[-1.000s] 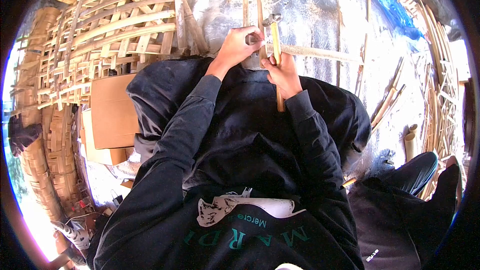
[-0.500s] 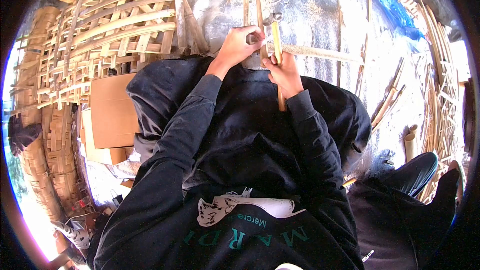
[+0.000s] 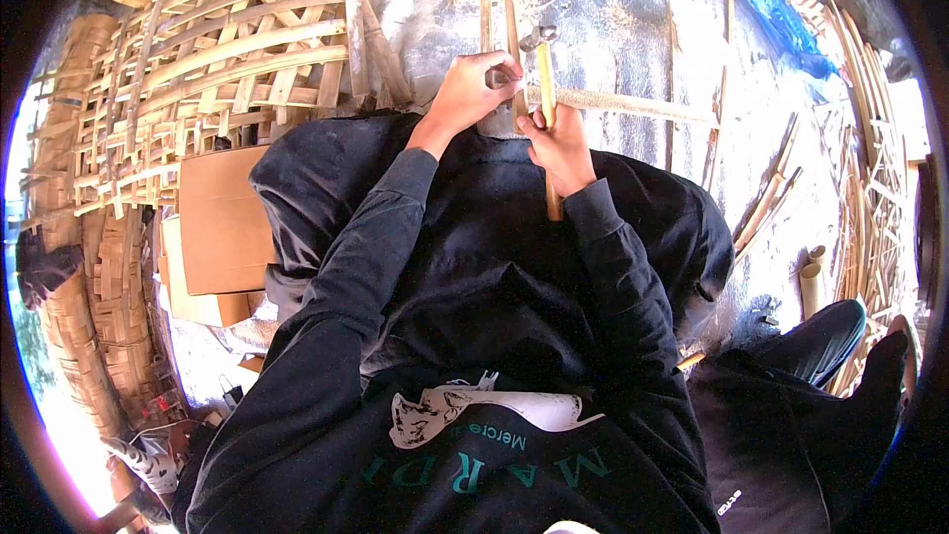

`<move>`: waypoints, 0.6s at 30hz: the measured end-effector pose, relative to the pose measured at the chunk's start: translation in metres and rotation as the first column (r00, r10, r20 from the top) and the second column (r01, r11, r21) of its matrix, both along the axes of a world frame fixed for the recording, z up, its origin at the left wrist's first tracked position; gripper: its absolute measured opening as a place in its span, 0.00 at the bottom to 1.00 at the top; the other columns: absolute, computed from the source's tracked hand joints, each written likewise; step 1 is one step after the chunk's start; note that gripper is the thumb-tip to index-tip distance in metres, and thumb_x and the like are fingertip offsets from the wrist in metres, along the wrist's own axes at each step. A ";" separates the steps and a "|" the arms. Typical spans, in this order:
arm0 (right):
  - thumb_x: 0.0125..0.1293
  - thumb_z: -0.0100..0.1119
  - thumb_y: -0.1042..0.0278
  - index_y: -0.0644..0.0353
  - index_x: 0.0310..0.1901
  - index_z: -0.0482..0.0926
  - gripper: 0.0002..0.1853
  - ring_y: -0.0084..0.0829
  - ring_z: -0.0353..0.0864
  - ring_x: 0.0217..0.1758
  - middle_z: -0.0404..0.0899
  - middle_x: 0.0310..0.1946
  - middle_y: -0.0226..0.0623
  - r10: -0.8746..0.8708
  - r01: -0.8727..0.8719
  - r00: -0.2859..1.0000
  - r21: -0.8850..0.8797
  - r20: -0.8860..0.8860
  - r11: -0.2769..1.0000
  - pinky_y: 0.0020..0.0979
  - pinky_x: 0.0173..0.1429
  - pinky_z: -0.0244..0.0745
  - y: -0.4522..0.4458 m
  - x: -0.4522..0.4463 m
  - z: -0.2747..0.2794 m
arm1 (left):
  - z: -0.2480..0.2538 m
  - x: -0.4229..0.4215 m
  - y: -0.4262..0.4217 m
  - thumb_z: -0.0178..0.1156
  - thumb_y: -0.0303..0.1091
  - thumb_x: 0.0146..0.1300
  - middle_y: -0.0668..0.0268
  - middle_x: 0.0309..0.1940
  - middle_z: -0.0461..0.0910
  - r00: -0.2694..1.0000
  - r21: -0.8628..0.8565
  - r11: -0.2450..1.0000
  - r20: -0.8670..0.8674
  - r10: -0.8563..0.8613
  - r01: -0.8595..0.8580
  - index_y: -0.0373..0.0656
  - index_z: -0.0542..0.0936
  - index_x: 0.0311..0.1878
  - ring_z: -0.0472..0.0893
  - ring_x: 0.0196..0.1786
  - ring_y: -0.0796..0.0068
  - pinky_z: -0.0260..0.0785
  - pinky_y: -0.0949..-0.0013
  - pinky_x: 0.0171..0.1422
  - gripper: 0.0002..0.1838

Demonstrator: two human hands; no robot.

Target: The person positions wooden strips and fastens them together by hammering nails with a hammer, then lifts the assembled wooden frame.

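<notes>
My right hand (image 3: 563,150) is wrapped round the handle of a hammer (image 3: 547,79). The hammer's dark metal head points away from me, and the handle's lower end sticks out below my fist. Thumb and fingers of my left hand (image 3: 473,94) are pinched together just left of the hammer, at the crossing of some bamboo strips. Whatever they grip is too small to make out. Two narrow bamboo strips (image 3: 485,2) run away from me beyond my hands. A wider bamboo slat (image 3: 638,106) extends crosswise to the right, partly behind the hammer.
A woven bamboo lattice (image 3: 232,59) stands at the upper left, above a cardboard box (image 3: 225,222). Silvery sheeting (image 3: 623,30) covers the ground ahead. Blue plastic (image 3: 786,25) and more bamboo strips (image 3: 865,138) lie right. Another person's dark-clothed leg (image 3: 761,435) is at lower right.
My right hand and the hammer handle have shifted very slightly to the left. My left hand keeps its pinch in the same place.
</notes>
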State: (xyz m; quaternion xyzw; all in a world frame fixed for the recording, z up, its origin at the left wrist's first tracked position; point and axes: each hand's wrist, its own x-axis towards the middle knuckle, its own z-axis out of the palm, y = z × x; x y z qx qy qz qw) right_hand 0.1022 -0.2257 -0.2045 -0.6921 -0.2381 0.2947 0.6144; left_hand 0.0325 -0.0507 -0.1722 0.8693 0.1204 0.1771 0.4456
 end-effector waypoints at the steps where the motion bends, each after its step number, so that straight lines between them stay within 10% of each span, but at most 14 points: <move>1: 0.73 0.63 0.81 0.53 0.36 0.63 0.17 0.15 0.61 0.22 0.62 0.28 0.23 0.028 -0.029 0.999 -0.050 -0.020 0.998 0.21 0.21 0.57 0.000 -0.001 0.000 | 0.001 0.000 0.000 0.74 0.32 0.64 0.65 0.39 0.91 1.000 -0.008 1.000 -0.006 0.001 -0.001 0.41 0.87 0.46 0.89 0.41 0.76 0.80 0.68 0.52 0.10; 18: 0.70 0.66 0.81 0.57 0.31 0.64 0.18 0.18 0.67 0.14 0.66 0.17 0.26 -0.088 0.110 0.977 0.104 -0.194 0.988 0.27 0.17 0.57 0.000 -0.010 0.017 | -0.008 0.002 0.002 0.74 0.30 0.63 0.65 0.42 0.92 0.997 -0.004 1.000 0.077 -0.004 0.005 0.41 0.87 0.46 0.89 0.46 0.75 0.80 0.68 0.56 0.10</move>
